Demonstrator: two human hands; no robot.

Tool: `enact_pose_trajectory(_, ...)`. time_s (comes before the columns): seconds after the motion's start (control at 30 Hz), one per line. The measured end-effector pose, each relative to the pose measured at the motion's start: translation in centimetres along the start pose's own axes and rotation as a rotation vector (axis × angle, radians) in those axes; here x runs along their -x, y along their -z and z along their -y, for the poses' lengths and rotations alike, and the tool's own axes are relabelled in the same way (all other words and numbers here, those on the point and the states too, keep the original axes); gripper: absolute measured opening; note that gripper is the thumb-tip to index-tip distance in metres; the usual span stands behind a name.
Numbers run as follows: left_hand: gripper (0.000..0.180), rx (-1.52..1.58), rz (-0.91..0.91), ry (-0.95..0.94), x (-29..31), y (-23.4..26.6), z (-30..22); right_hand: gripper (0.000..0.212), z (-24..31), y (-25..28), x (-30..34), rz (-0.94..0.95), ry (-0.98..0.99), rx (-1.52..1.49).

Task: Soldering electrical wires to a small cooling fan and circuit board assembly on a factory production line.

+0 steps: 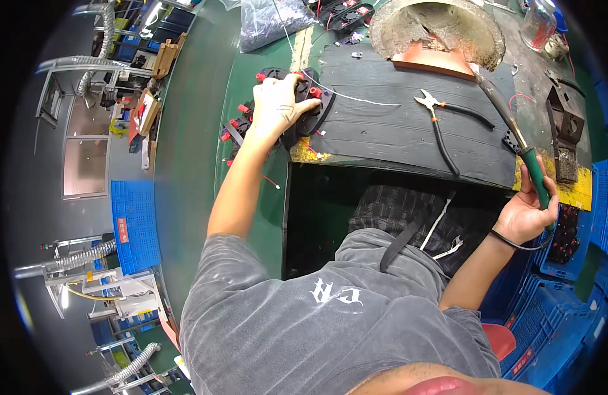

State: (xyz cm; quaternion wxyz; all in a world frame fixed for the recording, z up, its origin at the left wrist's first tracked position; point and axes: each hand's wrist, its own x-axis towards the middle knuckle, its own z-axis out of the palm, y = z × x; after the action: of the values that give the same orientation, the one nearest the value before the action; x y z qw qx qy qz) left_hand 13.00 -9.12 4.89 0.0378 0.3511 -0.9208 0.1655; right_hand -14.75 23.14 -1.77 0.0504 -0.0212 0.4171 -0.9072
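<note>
My right hand (pixel 526 214) is closed around the green handle of a soldering iron (pixel 534 172), whose metal shaft slants up and left to a copper-coloured block at the big crusted funnel. My left hand (pixel 275 105) grips a black plastic part with red pieces (pixel 308 118) at the bench's left edge, thumb and fingers bent over it. A thin solder wire (pixel 356 98) runs down from the top past this hand, its end over the dark bench mat. Side cutters (pixel 437 118) lie with jaws apart between my hands. The iron's tip is hard to make out against the block.
The metal funnel (pixel 399 29) stands at the back of the bench (pixel 376 138). A clear bag of small parts (pixel 271 26) lies at the far left. On the right are a rusty metal bracket (pixel 566 125), a clear jar (pixel 537 29) and blue crates (pixel 547 322).
</note>
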Motion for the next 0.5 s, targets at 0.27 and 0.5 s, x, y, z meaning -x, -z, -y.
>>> enact_pose_trajectory(0.27,0.032,0.357,-0.089,0.213,-0.2,2.1,0.4,0.041,0.3,0.7,-0.7,-0.031,0.029,0.008)
enact_pose_trajectory(0.5,0.025,0.184,-0.349,0.241,0.0,4.9,2.3,0.039,0.5,0.9,-1.0,-0.02,-0.01,-0.035)
